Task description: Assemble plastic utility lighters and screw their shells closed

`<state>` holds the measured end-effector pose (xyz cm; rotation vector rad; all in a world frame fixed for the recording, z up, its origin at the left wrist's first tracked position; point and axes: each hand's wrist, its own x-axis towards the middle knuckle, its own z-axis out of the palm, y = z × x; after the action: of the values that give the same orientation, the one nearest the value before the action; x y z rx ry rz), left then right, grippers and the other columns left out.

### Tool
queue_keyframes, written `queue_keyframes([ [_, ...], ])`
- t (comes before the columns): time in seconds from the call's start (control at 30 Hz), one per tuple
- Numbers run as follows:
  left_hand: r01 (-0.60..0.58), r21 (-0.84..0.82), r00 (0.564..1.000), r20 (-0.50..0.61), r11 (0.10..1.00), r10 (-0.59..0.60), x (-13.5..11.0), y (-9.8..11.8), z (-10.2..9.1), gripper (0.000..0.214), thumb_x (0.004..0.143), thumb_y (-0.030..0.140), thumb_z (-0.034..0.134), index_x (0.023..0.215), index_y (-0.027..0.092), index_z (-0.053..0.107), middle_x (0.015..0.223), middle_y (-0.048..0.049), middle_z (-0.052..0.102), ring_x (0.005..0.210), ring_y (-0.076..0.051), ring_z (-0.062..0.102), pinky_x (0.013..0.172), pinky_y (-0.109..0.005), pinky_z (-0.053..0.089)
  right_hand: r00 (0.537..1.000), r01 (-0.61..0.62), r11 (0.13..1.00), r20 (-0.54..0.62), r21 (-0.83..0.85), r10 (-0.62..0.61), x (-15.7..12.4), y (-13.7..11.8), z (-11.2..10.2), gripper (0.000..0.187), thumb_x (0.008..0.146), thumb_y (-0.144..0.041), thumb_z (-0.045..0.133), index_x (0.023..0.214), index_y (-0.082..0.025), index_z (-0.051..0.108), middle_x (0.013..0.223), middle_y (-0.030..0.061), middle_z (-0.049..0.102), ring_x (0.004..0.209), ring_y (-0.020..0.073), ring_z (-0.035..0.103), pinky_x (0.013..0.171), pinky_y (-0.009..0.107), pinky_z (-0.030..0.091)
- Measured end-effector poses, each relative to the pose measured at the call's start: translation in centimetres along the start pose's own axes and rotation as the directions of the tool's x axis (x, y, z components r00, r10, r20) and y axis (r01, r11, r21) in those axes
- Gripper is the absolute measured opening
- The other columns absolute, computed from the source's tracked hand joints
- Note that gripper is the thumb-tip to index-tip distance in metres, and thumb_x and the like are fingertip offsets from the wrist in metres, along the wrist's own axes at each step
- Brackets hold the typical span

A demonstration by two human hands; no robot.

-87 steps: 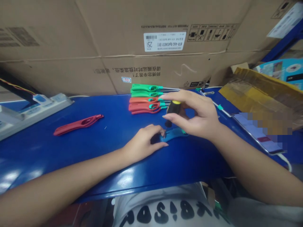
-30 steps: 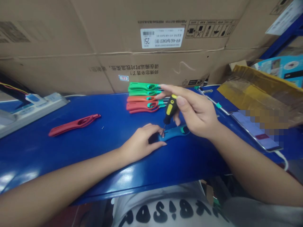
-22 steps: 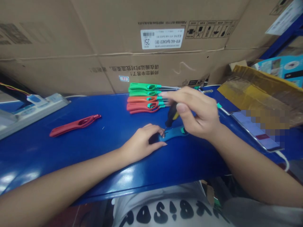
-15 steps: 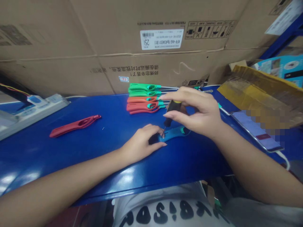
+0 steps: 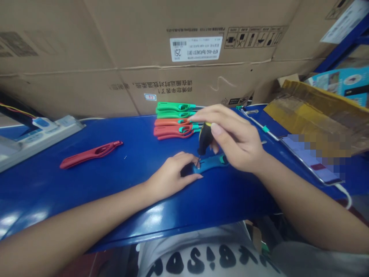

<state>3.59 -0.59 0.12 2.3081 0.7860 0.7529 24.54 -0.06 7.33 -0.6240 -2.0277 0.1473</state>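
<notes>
- Left hand [image 5: 171, 171] pins blue lighter [image 5: 211, 164] at 9 o'clock end; keep firm.
- Right hand [image 5: 242, 140] grips screwdriver [image 5: 205, 140], leaning toward 1 o'clock; best press straight while turning.

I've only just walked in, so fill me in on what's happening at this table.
A person is using a screwdriver on a blue lighter handle. The left hand steadies the handle's near-left end on the blue table, while the right hand grips the screwdriver, its shaft pointing down at that end; what the tip meets is too small to tell. Green, orange and red lighters lie in a row behind, and a dark red handle lies apart to the left.
</notes>
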Motion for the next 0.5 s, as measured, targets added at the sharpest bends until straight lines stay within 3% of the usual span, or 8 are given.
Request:
queue_keyframes([
  [0.03,0.001,0.001,1.0,0.003,1.0,-0.001,0.01,0.02,-0.02,0.022,0.089,0.031,0.076,0.099,0.019,0.062,0.102,-0.003,0.072,0.098,-0.02,0.067,0.091,-0.035,0.052,0.997,-0.063,0.996,0.038,0.057,0.061,0.0,0.0,0.01,0.033,0.106,-0.03,0.041,0.127,-0.021,0.066,0.111,0.0062,0.073,0.071,0.0108,0.067,0.063,0.025,0.057],
  [0.1,-0.003,-0.001,1.0,0.007,1.0,0.003,0.01,0.01,-0.04,0.021,0.089,0.031,0.076,0.1,0.019,0.062,0.103,-0.0032,0.072,0.099,-0.02,0.067,0.092,-0.035,0.052,0.995,-0.096,0.992,0.045,0.084,0.093,0.05,0.07,-0.02,0.03,0.104,-0.032,0.049,0.125,-0.02,0.067,0.104,0.0042,0.075,0.063,0.009,0.064,0.06,0.024,0.056],
  [0.2,-0.014,-0.01,1.0,0.003,1.0,0.014,0.0,-0.07,-0.01,0.021,0.089,0.031,0.076,0.101,0.019,0.063,0.104,-0.0033,0.072,0.101,-0.02,0.066,0.093,-0.035,0.052,0.994,0.042,0.996,-0.099,-0.073,-0.049,0.12,0.35,-0.13,0.021,0.091,-0.037,0.07,0.103,-0.02,0.074,0.084,0.0015,0.074,0.065,0.0121,0.064,0.066,0.027,0.057],
  [0.27,-0.013,-0.014,1.0,0.0,1.0,0.013,-0.01,-0.14,0.04,0.021,0.089,0.03,0.076,0.101,0.019,0.063,0.105,-0.0038,0.072,0.102,-0.021,0.066,0.094,-0.036,0.052,0.989,0.058,0.992,-0.129,-0.112,-0.073,0.11,0.5,-0.18,0.019,0.095,-0.035,0.065,0.099,-0.019,0.074,0.081,0.002,0.074,0.07,0.0136,0.066,0.071,0.029,0.057],
  [0.4,0.004,-0.012,1.0,-0.005,1.0,-0.004,-0.06,-0.22,0.1,0.023,0.088,0.031,0.077,0.099,0.019,0.062,0.105,-0.0046,0.072,0.1,-0.021,0.067,0.092,-0.036,0.053,0.987,-0.156,0.977,0.071,0.143,0.147,-0.03,0.64,-0.05,0.034,0.106,-0.028,0.041,0.132,-0.02,0.062,0.112,0.0055,0.074,0.062,0.0077,0.064,0.061,0.023,0.055],
  [0.43,0.004,-0.011,1.0,-0.004,1.0,-0.004,-0.06,-0.21,0.09,0.023,0.088,0.031,0.077,0.099,0.019,0.062,0.105,-0.0046,0.072,0.1,-0.021,0.067,0.092,-0.036,0.053,0.979,-0.192,0.964,0.107,0.186,0.174,-0.05,0.71,0.02,0.036,0.106,-0.029,0.043,0.136,-0.021,0.059,0.118,0.0059,0.072,0.06,0.0066,0.062,0.057,0.021,0.054],
  [0.5,0.002,-0.011,1.0,0.0,1.0,-0.002,-0.05,-0.18,0.07,0.021,0.088,0.03,0.077,0.099,0.019,0.062,0.105,-0.0043,0.072,0.1,-0.021,0.067,0.093,-0.036,0.053,0.982,-0.187,0.967,0.065,0.175,0.178,-0.07,0.91,0.15,0.033,0.1,-0.034,0.058,0.13,-0.021,0.063,0.117,0.0057,0.072,0.06,0.0068,0.062,0.054,0.021,0.052],
])
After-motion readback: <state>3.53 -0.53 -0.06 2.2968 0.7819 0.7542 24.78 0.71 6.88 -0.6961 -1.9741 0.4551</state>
